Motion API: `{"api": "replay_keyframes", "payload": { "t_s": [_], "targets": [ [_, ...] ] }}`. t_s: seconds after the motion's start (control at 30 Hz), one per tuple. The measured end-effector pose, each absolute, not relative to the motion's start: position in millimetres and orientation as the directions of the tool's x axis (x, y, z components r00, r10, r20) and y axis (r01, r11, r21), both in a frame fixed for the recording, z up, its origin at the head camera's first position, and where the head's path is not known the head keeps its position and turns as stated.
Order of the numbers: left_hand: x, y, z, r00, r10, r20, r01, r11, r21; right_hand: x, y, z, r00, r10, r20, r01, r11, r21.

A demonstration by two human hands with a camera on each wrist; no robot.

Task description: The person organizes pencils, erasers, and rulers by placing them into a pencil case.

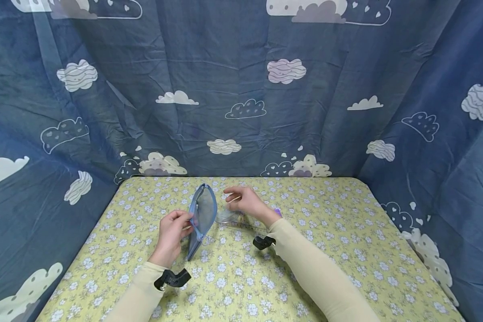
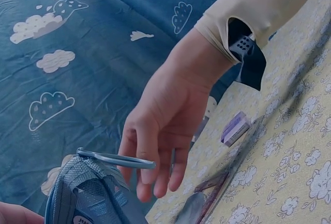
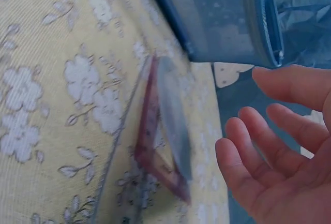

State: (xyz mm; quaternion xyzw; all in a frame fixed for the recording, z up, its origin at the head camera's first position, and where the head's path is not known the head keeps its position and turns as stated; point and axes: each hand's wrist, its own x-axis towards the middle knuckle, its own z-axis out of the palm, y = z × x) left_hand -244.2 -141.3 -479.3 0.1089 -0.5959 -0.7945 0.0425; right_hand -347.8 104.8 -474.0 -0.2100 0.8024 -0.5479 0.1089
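Note:
My left hand (image 1: 171, 237) grips the near side of a blue see-through zip pouch (image 1: 206, 214), its mouth gaping. A zip and a blue loop show at the pouch's top in the left wrist view. My right hand (image 1: 247, 203), fingers loosely bent and holding nothing, hovers just right of the pouch. Below it on the cloth lie a reddish see-through set square (image 3: 146, 115), a clear protractor (image 3: 175, 118) and a clear ruler (image 3: 121, 188), close together. In the right wrist view the pouch (image 3: 217, 22) stands past these tools.
A small purple-and-white box (image 2: 236, 129) lies on the table beyond the drawing tools, partly behind my right wrist in the head view. Yellow flowered cloth (image 1: 233, 290) covers the table. Blue curtains (image 1: 217, 80) with clouds hang at the back and both sides.

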Motion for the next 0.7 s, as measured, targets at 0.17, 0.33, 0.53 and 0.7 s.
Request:
{"api": "replay_keyframes", "payload": {
  "t_s": [0.17,0.33,0.53,0.7],
  "targets": [
    [-244,-140,-479,-0.974,-0.196,-0.114,-0.053,-0.292,0.955,-347,105,-479,-0.879,-0.475,0.031,-0.218,0.344,-0.913],
    [-244,-141,-481,-0.976,-0.192,-0.104,-0.050,-0.263,0.964,-346,107,-483,-0.873,-0.488,-0.001,-0.234,0.422,-0.876],
    [-244,-140,-482,-0.975,-0.194,-0.110,-0.055,-0.267,0.962,-349,108,-494,-0.865,-0.502,-0.013,-0.257,0.466,-0.846],
    [-244,-140,-481,-0.976,-0.183,-0.115,-0.062,-0.271,0.960,-350,109,-501,-0.868,-0.496,-0.001,-0.287,0.505,-0.814]
  ]
}}
